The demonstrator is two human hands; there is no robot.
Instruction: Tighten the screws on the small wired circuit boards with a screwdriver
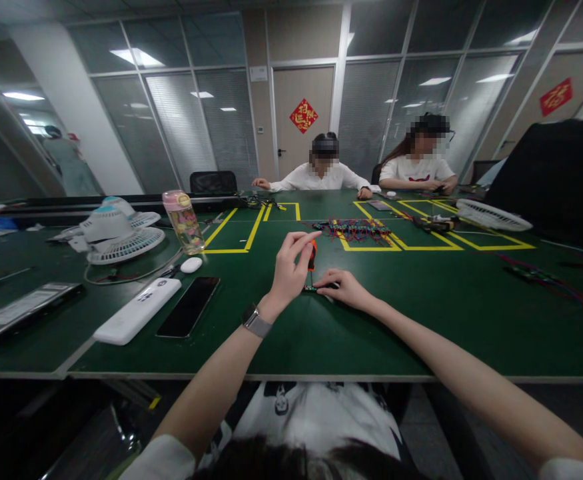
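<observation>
Left hand [291, 265] grip closed round the driver [314, 257]; tip could slip off the board [310, 289] if the driver tilts; board, flat on the counter [296, 347], could skid if the right hand [345, 288], pinching its right end, loosens. Driver axis near vertical, tip down; board's runs roughly left–right.

A single head-worn camera looks forward and down across the green table [321, 343].
</observation>
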